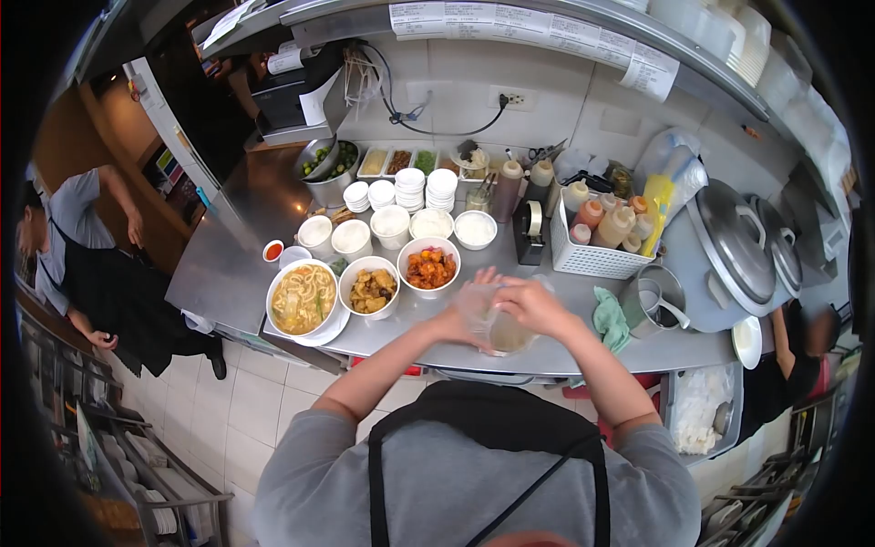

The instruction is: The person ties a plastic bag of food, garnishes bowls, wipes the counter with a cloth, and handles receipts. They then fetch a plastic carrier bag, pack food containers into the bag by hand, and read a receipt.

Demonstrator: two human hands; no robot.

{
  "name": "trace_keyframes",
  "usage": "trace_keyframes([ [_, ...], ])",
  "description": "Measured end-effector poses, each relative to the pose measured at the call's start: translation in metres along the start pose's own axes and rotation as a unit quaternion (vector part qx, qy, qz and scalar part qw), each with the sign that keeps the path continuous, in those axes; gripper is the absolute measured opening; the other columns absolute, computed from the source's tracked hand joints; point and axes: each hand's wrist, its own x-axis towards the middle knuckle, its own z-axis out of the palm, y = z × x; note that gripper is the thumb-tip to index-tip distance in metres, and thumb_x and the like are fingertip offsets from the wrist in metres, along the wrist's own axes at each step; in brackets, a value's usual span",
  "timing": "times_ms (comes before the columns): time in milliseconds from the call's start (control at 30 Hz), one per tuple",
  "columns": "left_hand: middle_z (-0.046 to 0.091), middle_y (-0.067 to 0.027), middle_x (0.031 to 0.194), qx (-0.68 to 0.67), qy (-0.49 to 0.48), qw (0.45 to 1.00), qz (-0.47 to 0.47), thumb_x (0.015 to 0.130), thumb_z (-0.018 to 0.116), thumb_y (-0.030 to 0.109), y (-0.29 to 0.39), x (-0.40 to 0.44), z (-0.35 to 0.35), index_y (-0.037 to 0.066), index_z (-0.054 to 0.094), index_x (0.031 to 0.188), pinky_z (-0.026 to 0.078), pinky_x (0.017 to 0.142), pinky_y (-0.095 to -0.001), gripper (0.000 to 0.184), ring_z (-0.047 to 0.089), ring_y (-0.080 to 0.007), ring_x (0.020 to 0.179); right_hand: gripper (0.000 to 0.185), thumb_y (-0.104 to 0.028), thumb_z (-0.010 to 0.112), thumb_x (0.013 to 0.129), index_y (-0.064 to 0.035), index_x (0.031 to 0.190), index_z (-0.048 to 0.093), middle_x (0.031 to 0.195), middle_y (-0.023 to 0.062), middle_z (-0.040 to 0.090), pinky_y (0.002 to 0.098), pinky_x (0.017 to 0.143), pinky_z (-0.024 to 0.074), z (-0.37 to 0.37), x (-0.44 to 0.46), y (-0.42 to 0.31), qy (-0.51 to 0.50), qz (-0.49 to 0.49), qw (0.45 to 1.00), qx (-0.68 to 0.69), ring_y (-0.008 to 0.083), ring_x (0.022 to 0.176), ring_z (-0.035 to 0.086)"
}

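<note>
At the counter's front edge, a clear plastic bag [481, 297] surrounds a round container [510, 335] with pale contents; I cannot make out what they are. My left hand [463, 321] curves around the bag's left side, its fingers partly hidden behind the film. On the other side, my right hand [530, 306] is closed, pinching the bag near its top. Just left of my hands stand white bowls of reddish glazed pieces [431, 270], browned chunks [372, 294] and noodle soup [303, 299].
Several white tubs of rice [390, 223] and stacked lids [411, 187] stand behind the bowls. Rightward are a tape dispenser [530, 233], a basket [592, 263] of squeeze bottles, a green cloth [611, 319] and a metal pot [653, 296]. People stand at far left [96, 264] and far right [782, 374].
</note>
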Motion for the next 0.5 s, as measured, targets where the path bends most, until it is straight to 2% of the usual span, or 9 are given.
trace_keyframes([
  [67, 0.029, -0.0225, 0.122, -0.048, 0.084, 0.995, 0.019, 0.062, 0.067, 0.038, 0.005, 0.022, 0.022, 0.001, 0.032, 0.118, 0.027, 0.093, -0.0421, 0.076, 0.027, -0.0348, 0.114, 0.013, -0.008, 0.056, 0.069, -0.0039, 0.082, 0.059, 0.081, 0.0147, 0.057, 0.0342, 0.079, 0.0420, 0.005, 0.013, -0.024, 0.004, -0.061, 0.998, -0.035, 0.0327, 0.076, 0.054],
  [133, 0.037, -0.0194, 0.111, -0.223, 0.091, 0.963, -0.119, 0.066, 0.062, 0.033, -0.002, 0.028, 0.057, 0.001, 0.038, 0.108, 0.031, 0.088, -0.0409, 0.058, 0.035, -0.0317, 0.104, 0.011, -0.007, 0.056, 0.069, -0.0039, 0.080, 0.058, 0.079, 0.0134, 0.056, 0.0354, 0.078, 0.0421, 0.012, 0.009, -0.022, -0.004, -0.039, 0.999, -0.021, 0.0315, 0.076, 0.054],
  [200, 0.044, -0.0163, 0.101, -0.372, 0.114, 0.891, -0.234, 0.071, 0.057, 0.028, -0.009, 0.025, 0.081, 0.001, 0.045, 0.098, 0.035, 0.083, -0.0398, 0.040, 0.042, -0.0285, 0.094, 0.010, -0.005, 0.056, 0.069, -0.0038, 0.078, 0.058, 0.077, 0.0120, 0.056, 0.0365, 0.078, 0.0421, 0.010, 0.001, -0.021, -0.013, -0.021, 1.000, -0.010, 0.0303, 0.077, 0.054],
  [267, 0.051, -0.0133, 0.090, -0.471, 0.142, 0.814, -0.308, 0.076, 0.053, 0.023, -0.013, 0.025, 0.093, 0.002, 0.051, 0.089, 0.039, 0.077, -0.0386, 0.025, 0.049, -0.0254, 0.084, 0.015, -0.004, 0.057, 0.069, -0.0035, 0.084, 0.057, 0.083, 0.0121, 0.054, 0.0373, 0.076, 0.0425, 0.002, -0.022, -0.023, 0.013, 0.079, 0.985, 0.150, 0.0293, 0.076, 0.053],
  [300, 0.055, -0.0117, 0.085, -0.494, 0.150, 0.798, -0.312, 0.078, 0.050, 0.020, -0.014, 0.026, 0.097, 0.002, 0.054, 0.084, 0.041, 0.075, -0.0380, 0.020, 0.052, -0.0238, 0.079, 0.015, -0.004, 0.057, 0.069, -0.0035, 0.084, 0.057, 0.083, 0.0121, 0.054, 0.0373, 0.076, 0.0425, -0.001, -0.035, -0.017, 0.013, 0.080, 0.986, 0.148, 0.0293, 0.076, 0.053],
  [333, 0.059, -0.0102, 0.080, -0.514, 0.155, 0.781, -0.320, 0.080, 0.048, 0.018, -0.013, 0.027, 0.098, 0.002, 0.057, 0.079, 0.043, 0.072, -0.0375, 0.019, 0.056, -0.0222, 0.074, 0.022, -0.003, 0.059, 0.068, -0.0023, 0.090, 0.056, 0.087, 0.0120, 0.052, 0.0327, 0.066, 0.0440, -0.004, -0.048, -0.008, 0.105, 0.146, 0.968, 0.175, 0.0229, 0.072, 0.055],
  [367, 0.058, -0.0105, 0.082, -0.536, 0.161, 0.765, -0.319, 0.080, 0.047, 0.017, -0.011, 0.032, 0.101, 0.002, 0.057, 0.080, 0.043, 0.074, -0.0375, 0.018, 0.055, -0.0227, 0.076, 0.028, -0.002, 0.061, 0.068, -0.0012, 0.095, 0.055, 0.090, 0.0119, 0.050, 0.0282, 0.056, 0.0454, -0.001, -0.057, -0.001, 0.197, 0.209, 0.937, 0.200, 0.0165, 0.069, 0.056],
  [400, 0.058, -0.0108, 0.083, -0.557, 0.168, 0.748, -0.319, 0.079, 0.047, 0.016, -0.009, 0.037, 0.103, 0.002, 0.056, 0.082, 0.042, 0.075, -0.0376, 0.017, 0.055, -0.0231, 0.078, 0.028, -0.002, 0.061, 0.068, -0.0012, 0.095, 0.055, 0.090, 0.0119, 0.050, 0.0282, 0.056, 0.0454, 0.010, -0.064, 0.001, 0.196, 0.210, 0.937, 0.198, 0.0165, 0.069, 0.056],
  [500, 0.055, -0.0125, 0.093, -0.669, 0.199, 0.642, -0.317, 0.077, 0.043, 0.009, -0.001, 0.046, 0.105, 0.002, 0.054, 0.092, 0.039, 0.084, -0.0380, 0.020, 0.052, -0.0258, 0.091, 0.047, -0.011, 0.065, 0.067, -0.0002, 0.109, 0.047, 0.100, 0.0152, 0.045, 0.0311, 0.068, 0.0457, 0.043, -0.068, 0.004, 0.166, 0.303, 0.933, 0.103, 0.0219, 0.079, 0.055],
])
